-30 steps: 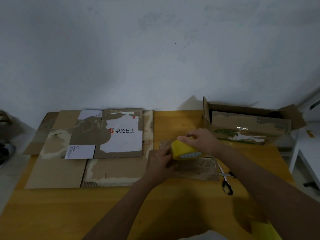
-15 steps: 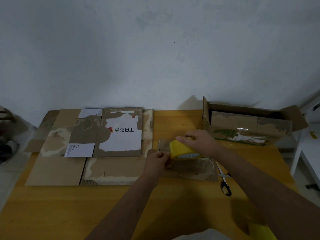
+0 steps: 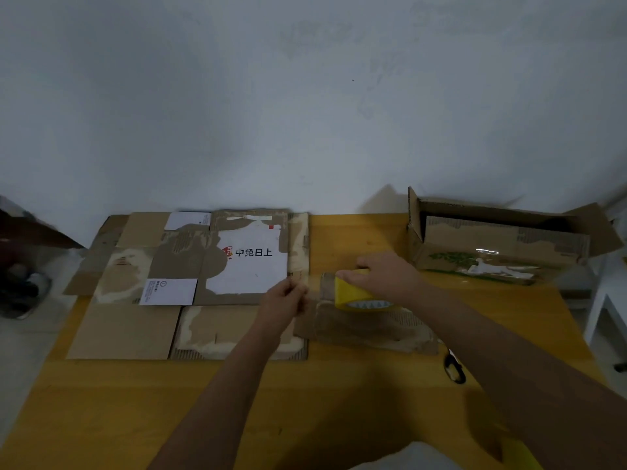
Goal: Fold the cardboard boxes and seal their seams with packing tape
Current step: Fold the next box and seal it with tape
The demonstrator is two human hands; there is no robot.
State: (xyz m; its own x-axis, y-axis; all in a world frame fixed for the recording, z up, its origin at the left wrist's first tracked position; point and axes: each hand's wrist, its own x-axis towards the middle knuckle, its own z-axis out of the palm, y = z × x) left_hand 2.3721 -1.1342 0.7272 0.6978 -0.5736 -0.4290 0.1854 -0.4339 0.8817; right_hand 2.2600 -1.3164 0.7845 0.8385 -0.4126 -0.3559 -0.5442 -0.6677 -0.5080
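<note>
Cardboard boxes point(image 3: 203, 283) mostly lie flat, unfolded, at the tabletop's point(image 3: 101, 401) far-left corner, one open box point(image 3: 502, 245) far right; right hand point(image 3: 390, 276) grips the yellow tape roll point(image 3: 356, 293), left hand point(image 3: 285, 296) pinches its clear strip over a small box point(image 3: 366, 329), so taping's barely started.

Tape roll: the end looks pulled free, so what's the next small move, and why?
Probably lower the stretched strip onto the small folded box and press it down. The right hand grips the yellow tape roll above that box, while the left hand pinches the clear tape end pulled out leftward, not yet stuck down.
</note>
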